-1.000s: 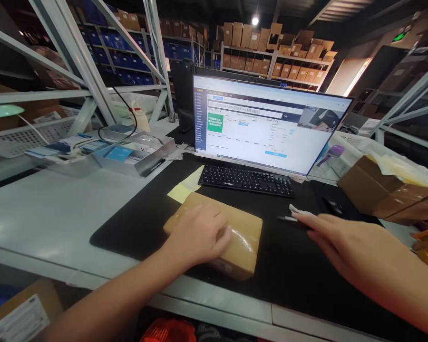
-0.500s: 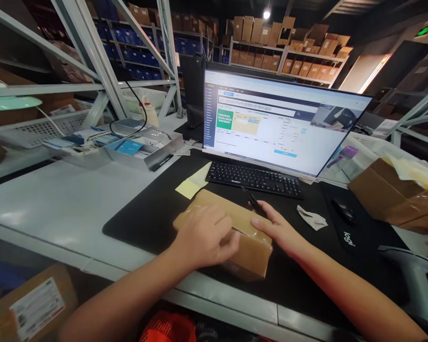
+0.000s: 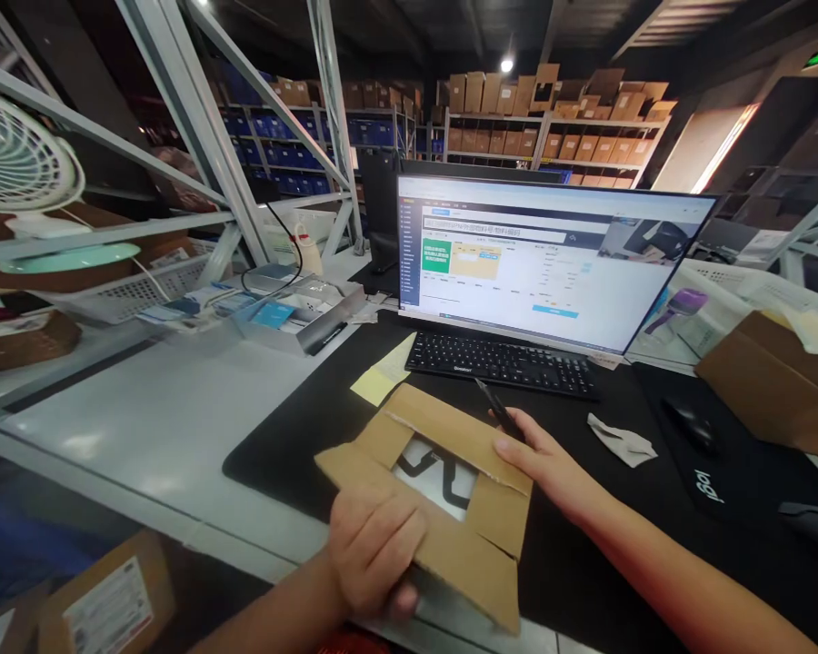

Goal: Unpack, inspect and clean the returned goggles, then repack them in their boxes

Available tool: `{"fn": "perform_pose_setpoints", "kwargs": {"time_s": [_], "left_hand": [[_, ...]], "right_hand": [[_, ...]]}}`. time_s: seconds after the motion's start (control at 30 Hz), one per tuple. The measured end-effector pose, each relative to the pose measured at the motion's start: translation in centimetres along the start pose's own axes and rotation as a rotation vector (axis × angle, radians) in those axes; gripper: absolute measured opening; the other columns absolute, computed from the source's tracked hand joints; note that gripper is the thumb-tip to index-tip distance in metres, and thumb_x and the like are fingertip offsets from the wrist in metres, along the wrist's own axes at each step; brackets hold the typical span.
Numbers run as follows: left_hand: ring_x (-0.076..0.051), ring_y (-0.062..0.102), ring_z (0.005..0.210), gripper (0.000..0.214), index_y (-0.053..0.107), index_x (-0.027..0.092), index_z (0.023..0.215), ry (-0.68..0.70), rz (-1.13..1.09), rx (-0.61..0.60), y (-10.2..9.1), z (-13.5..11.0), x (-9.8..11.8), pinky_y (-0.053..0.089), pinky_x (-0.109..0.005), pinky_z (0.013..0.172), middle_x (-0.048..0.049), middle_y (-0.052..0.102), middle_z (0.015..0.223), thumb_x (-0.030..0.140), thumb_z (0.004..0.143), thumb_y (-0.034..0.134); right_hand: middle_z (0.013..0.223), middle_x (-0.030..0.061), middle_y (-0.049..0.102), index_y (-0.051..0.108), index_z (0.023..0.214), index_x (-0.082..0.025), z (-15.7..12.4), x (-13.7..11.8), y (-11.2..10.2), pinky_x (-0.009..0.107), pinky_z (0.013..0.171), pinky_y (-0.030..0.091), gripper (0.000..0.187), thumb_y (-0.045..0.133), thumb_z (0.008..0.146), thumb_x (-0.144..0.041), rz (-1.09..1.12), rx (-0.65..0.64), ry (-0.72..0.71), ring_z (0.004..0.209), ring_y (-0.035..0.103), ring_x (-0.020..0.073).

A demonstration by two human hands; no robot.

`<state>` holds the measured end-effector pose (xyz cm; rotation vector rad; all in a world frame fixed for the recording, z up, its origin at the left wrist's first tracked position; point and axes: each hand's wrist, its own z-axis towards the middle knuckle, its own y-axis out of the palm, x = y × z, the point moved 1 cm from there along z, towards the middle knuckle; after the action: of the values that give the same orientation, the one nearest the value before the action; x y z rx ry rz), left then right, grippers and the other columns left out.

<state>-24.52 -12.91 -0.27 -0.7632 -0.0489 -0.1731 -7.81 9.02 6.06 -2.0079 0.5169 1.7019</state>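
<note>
The big table is carrying a black mat and a monitor. A cardboard box is lying open on the mat. The left hand is gripping its near flap. The right hand is touching the far flap, its fingers pinching a black pen.

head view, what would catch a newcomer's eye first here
The cardboard box at the front of the black desk mat draws the eye: its flaps are open, showing a white item with black markings. The left hand grips its near flap; the right hand, with a black pen, rests on its far right edge. Behind glows a lit monitor.
</note>
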Motion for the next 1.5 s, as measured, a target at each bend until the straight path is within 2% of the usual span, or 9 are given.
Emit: {"fn": "perform_pose_setpoints", "kwargs": {"time_s": [0.07,0.13,0.27,0.4,0.57,0.87,1.07,1.2,1.5], "left_hand": [[-0.037,0.062,0.119,0.068,0.058,0.026,0.140,-0.077,-0.027,0.047,0.2,-2.1,1.6,0.050,-0.056,0.096,-0.0164,0.069,0.123,0.059,0.101,0.012],[-0.044,0.035,0.147,0.082,0.025,0.023,0.161,-0.211,-0.084,0.007,0.7,-3.1,3.0,0.037,-0.062,0.113,-0.0197,0.040,0.159,0.070,0.096,0.009],[-0.042,-0.012,0.154,0.096,-0.016,0.017,0.160,-0.591,-0.293,-0.088,1.0,-1.1,2.0,0.013,-0.067,0.122,-0.0155,-0.018,0.169,0.079,0.091,0.006],[-0.045,-0.004,0.154,0.102,-0.014,0.007,0.159,-1.016,-0.432,-0.272,-1.5,2.6,-3.2,0.018,-0.071,0.119,-0.0292,-0.005,0.167,0.043,0.088,0.052],[-0.033,0.056,0.133,0.083,0.037,0.016,0.150,-0.727,-0.439,-0.534,-5.7,7.1,-7.1,0.046,-0.053,0.110,-0.0155,0.057,0.144,0.012,0.067,0.047],[-0.021,0.074,0.096,0.041,0.073,0.025,0.114,-0.330,-0.482,-0.947,-3.0,16.3,-9.3,0.058,-0.029,0.084,-0.0005,0.078,0.108,0.013,0.079,0.055],[-0.029,0.053,0.136,0.041,0.059,0.023,0.137,-0.356,-0.185,-0.682,-4.7,14.3,-6.2,0.036,-0.051,0.117,-0.0109,0.059,0.146,0.033,0.098,0.050],[-0.030,0.066,0.117,0.041,0.066,0.018,0.122,-0.297,0.162,-0.411,-6.9,10.1,-3.7,0.051,-0.047,0.100,-0.0132,0.071,0.127,0.046,0.102,0.042],[-0.023,0.059,0.081,0.031,0.059,0.020,0.088,-0.160,0.240,-0.281,-5.2,7.7,-3.6,0.041,-0.036,0.072,-0.0072,0.067,0.086,0.031,0.103,0.034]], "right_hand": [[0.111,0.0043,0.062,0.055,0.126,-0.024,0.0,0.2,0.0,0.038,0.089,0.051,0.060,0.070,0.080,-0.060,-0.010,0.019,-0.001,0.103,0.062,0.0258],[0.106,0.0038,0.061,0.053,0.130,-0.025,-0.2,0.4,0.3,0.039,0.084,0.052,0.062,0.067,0.082,-0.062,-0.059,0.068,-0.015,0.096,0.062,0.0248],[0.116,0.0060,0.061,0.051,0.135,-0.026,-1.6,0.1,2.1,0.044,0.102,0.045,0.063,0.066,0.084,-0.059,-0.114,0.022,-0.071,0.113,0.058,0.0281],[0.120,0.0056,0.059,0.051,0.135,-0.028,-3.0,-0.3,4.5,0.037,0.094,0.048,0.063,0.072,0.081,-0.052,0.166,-0.163,-0.043,0.111,0.057,0.0244],[0.100,0.0019,0.054,0.057,0.126,-0.026,-2.7,-0.6,3.7,0.026,0.060,0.039,0.048,0.069,0.086,-0.052,0.364,-0.155,-0.077,0.069,0.043,0.0118],[0.080,0.0016,0.061,0.063,0.107,-0.020,-1.6,-1.0,-2.0,0.028,0.059,0.040,0.040,0.043,0.101,-0.054,-0.174,-0.092,-0.328,0.064,0.049,0.0140],[0.104,0.0103,0.070,0.065,0.124,-0.019,-1.3,-0.6,-2.8,0.038,0.083,0.046,0.036,0.036,0.106,-0.028,-0.902,-0.034,-0.684,0.094,0.062,0.0238],[0.093,0.0082,0.066,0.066,0.124,-0.019,-0.4,-0.2,-2.6,0.036,0.075,0.039,0.035,0.040,0.106,-0.033,-1.108,-0.143,-0.882,0.084,0.057,0.0228],[0.082,0.0046,0.058,0.069,0.109,-0.020,1.0,-0.2,-1.9,0.035,0.069,0.026,0.028,0.045,0.105,-0.035,-1.286,0.001,-1.099,0.076,0.045,0.0204]]}}
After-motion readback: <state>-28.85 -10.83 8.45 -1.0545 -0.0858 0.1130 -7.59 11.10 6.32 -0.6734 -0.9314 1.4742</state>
